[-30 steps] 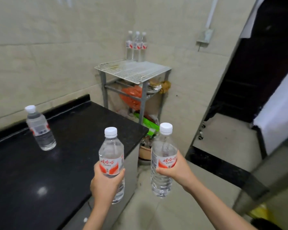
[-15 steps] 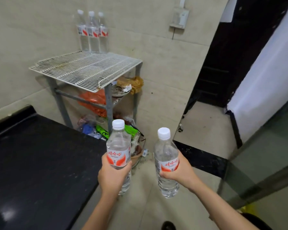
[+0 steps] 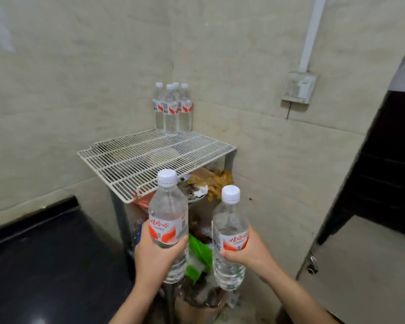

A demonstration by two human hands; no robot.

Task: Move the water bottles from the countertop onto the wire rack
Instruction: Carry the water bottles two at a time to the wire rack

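Nearest the camera, two clear water bottles are carried side by side, one to each hand, presumably so that a pair is moved in a single trip. The left hand [image 3: 158, 256] is wrapped around the left bottle [image 3: 167, 206] at and just below its red-and-white label, the fingers curled fully about the body. The right hand [image 3: 250, 253] is closed in the same manner on the right bottle [image 3: 229, 220], which is held slightly lower. Both are kept upright with the white caps on top, which appears to be done so that they can be set straight down on their bases. The black countertop [image 3: 45, 265] is seen at the lower left, just beside the rack's leg. Behind the held bottles, a green bag [image 3: 200, 251] and other clutter are stuffed on the lower levels of the wire rack [image 3: 131, 160]. Its white grid top is reached next, and its front and middle are left free. At its far corner, close against the tiled wall, a cluster of stored bottles [image 3: 172, 113], apparently four, is stood upright. The corner seems to have been filled first so that later bottles can be placed in front without reaching over any. The carry is judged under way and the setting down not yet begun. Care will be called for on the wires, where a narrow base could rock.
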